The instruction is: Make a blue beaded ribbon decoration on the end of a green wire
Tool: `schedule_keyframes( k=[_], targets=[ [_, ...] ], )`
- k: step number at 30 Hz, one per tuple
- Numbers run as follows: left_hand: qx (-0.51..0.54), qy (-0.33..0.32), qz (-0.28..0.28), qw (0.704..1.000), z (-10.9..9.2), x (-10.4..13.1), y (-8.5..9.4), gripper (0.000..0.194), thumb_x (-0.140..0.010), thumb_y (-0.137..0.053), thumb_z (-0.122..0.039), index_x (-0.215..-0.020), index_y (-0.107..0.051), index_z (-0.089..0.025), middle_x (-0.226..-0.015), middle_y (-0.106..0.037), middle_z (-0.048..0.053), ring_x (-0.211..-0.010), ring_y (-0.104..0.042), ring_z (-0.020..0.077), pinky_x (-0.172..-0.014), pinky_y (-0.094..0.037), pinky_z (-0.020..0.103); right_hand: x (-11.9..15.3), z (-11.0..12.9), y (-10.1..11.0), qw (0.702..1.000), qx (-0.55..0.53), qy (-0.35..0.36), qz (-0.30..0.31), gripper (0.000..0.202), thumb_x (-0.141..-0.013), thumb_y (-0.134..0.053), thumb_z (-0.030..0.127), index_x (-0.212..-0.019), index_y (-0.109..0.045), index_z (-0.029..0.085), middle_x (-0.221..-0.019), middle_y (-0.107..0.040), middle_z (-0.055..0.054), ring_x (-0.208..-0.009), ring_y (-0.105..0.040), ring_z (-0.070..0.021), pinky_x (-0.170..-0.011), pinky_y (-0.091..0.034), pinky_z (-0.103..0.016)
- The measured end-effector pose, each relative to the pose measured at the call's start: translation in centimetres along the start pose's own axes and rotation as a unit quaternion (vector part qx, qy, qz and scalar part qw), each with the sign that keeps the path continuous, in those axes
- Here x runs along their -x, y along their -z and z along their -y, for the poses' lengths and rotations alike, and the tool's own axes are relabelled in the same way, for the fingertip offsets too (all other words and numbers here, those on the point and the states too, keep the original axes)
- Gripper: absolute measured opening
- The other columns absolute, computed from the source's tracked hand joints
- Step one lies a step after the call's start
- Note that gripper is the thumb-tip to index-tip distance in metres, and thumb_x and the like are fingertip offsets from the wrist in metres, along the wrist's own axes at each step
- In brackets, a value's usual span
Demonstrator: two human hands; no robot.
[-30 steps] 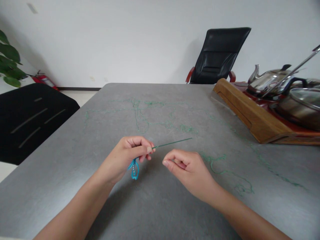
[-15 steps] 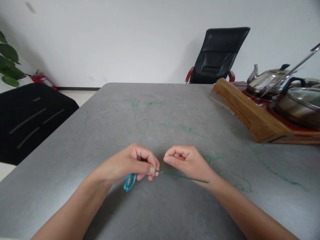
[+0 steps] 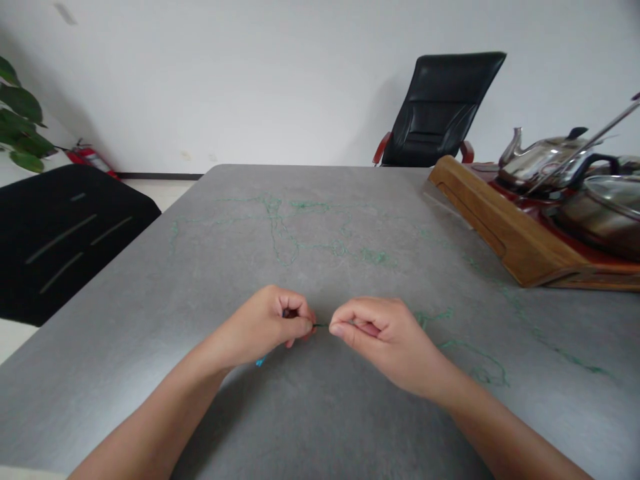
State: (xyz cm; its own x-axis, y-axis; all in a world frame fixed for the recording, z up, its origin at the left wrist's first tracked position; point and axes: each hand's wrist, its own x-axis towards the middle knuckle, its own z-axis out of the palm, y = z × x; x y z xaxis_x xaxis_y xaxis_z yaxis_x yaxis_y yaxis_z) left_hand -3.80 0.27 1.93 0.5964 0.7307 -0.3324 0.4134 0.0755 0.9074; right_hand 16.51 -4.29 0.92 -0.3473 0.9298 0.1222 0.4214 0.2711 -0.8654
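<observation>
Just above the near part of the grey table, my left hand point(image 3: 273, 320) is closed, its thumb and forefinger pinching a thin green cord point(image 3: 321, 325). A short stretch of that cord crosses the small gap to my right hand point(image 3: 380, 333). The fingertips of that hand are pressed together at the cord's other visible end. How the cord runs inside either hand is hidden. Below the left palm peeks a bit of a bright blue looped item point(image 3: 260, 362), mostly covered by the hand, so its kind is unclear.
Tangled green thread point(image 3: 287, 233) lies across the grey table point(image 3: 320, 413), with more strands by my right wrist. A wooden tea tray point(image 3: 520, 247) at the right carries a steel kettle point(image 3: 545, 160) and a lidded pot point(image 3: 605, 207). Black chairs stand behind and at left.
My right hand has come lower, to the cord beside my left fingertips. The long green end that stretched rightward under it no longer shows. The blue item is now mostly hidden.
</observation>
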Motion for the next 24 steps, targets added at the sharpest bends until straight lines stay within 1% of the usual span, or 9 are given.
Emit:
schedule_keyframes(
  k=[3,7,9,11,14,17,20,22,24],
  targets=[
    [0.024,-0.004,-0.053,0.998,-0.1,-0.1,-0.1,0.013,-0.074,-0.056,-0.018,-0.062,-0.061,-0.015,-0.062,-0.057,-0.002,-0.054,-0.046,0.0086,-0.053,-0.036,0.021,0.2,0.2,-0.3,0.998,0.046,0.047,-0.013,0.016,-0.088,-0.056,0.014,-0.073,-0.062,0.017,-0.064,-0.057,0.004,-0.060,-0.051,-0.0077,-0.060,-0.036,-0.021],
    [0.078,-0.016,-0.111,0.991,-0.1,-0.2,-0.1,0.015,-0.072,-0.060,-0.022,-0.059,-0.061,-0.014,-0.062,-0.059,-0.001,-0.053,-0.045,0.0084,-0.052,-0.034,0.021,0.2,-0.3,-0.6,0.994,0.066,0.078,-0.030,0.015,-0.087,-0.055,0.012,-0.074,-0.061,0.017,-0.065,-0.058,0.004,-0.061,-0.052,-0.0075,-0.061,-0.036,-0.020],
    [0.115,-0.030,-0.123,0.985,0.0,-0.3,0.0,0.016,-0.072,-0.062,-0.022,-0.058,-0.062,-0.014,-0.061,-0.060,0.000,-0.056,-0.047,0.0090,-0.055,-0.035,0.022,0.2,-0.5,-0.7,0.994,0.069,0.077,-0.039,0.015,-0.085,-0.056,0.010,-0.074,-0.061,0.017,-0.064,-0.057,0.005,-0.059,-0.051,-0.0074,-0.059,-0.036,-0.020],
    [0.151,-0.046,-0.122,0.980,0.1,-0.3,0.0,0.018,-0.072,-0.063,-0.021,-0.055,-0.062,-0.015,-0.060,-0.060,0.000,-0.063,-0.053,0.0110,-0.061,-0.038,0.022,0.1,-0.6,-0.8,0.994,0.068,0.064,-0.050,0.015,-0.084,-0.056,0.010,-0.073,-0.062,0.017,-0.060,-0.053,0.006,-0.055,-0.048,-0.0069,-0.056,-0.034,-0.020],
    [0.203,-0.063,-0.113,0.971,0.2,-0.3,0.0,0.023,-0.074,-0.064,-0.019,-0.051,-0.060,-0.016,-0.055,-0.059,0.001,-0.077,-0.058,0.0140,-0.072,-0.041,0.022,0.0,-0.7,-0.9,0.996,0.048,0.039,-0.065,0.015,-0.083,-0.057,0.010,-0.071,-0.063,0.016,-0.054,-0.044,0.007,-0.050,-0.040,-0.0062,-0.051,-0.030,-0.020],
    [0.248,-0.062,-0.090,0.963,0.3,-0.3,-0.1,0.024,-0.074,-0.065,-0.018,-0.050,-0.060,-0.016,-0.049,-0.055,0.000,-0.079,-0.058,0.0142,-0.075,-0.042,0.022,-0.2,-1.0,-1.0,0.998,0.002,0.013,-0.061,0.015,-0.084,-0.056,0.013,-0.070,-0.063,0.016,-0.052,-0.039,0.008,-0.049,-0.035,-0.0064,-0.049,-0.027,-0.020],
    [0.268,-0.057,-0.043,0.961,0.6,-0.3,0.0,0.017,-0.073,-0.065,-0.019,-0.057,-0.065,-0.015,-0.050,-0.057,0.000,-0.069,-0.058,0.0121,-0.069,-0.043,0.021,-0.4,-1.6,-1.0,0.997,-0.063,-0.014,-0.039,0.019,-0.086,-0.056,0.020,-0.069,-0.063,0.015,-0.057,-0.043,0.006,-0.051,-0.036,-0.0069,-0.049,-0.028,-0.020],
    [0.264,-0.049,-0.001,0.963,0.7,-0.3,0.2,0.012,-0.072,-0.066,-0.019,-0.062,-0.068,-0.013,-0.059,-0.063,0.001,-0.058,-0.055,0.0086,-0.060,-0.042,0.020,-0.5,-2.2,-0.9,0.994,-0.104,-0.037,-0.023,0.019,-0.086,-0.058,0.025,-0.071,-0.063,0.015,-0.060,-0.047,0.004,-0.054,-0.038,-0.0075,-0.049,-0.028,-0.021],
    [0.248,-0.035,0.047,0.967,0.7,-0.2,0.3,0.009,-0.070,-0.066,-0.018,-0.064,-0.069,-0.012,-0.067,-0.067,0.003,-0.049,-0.049,0.0050,-0.050,-0.037,0.018,-0.6,-2.7,-0.7,0.989,-0.137,-0.055,0.003,0.020,-0.085,-0.061,0.030,-0.073,-0.063,0.014,-0.060,-0.048,0.004,-0.055,-0.038,-0.0080,-0.049,-0.028,-0.021]
  ],
)
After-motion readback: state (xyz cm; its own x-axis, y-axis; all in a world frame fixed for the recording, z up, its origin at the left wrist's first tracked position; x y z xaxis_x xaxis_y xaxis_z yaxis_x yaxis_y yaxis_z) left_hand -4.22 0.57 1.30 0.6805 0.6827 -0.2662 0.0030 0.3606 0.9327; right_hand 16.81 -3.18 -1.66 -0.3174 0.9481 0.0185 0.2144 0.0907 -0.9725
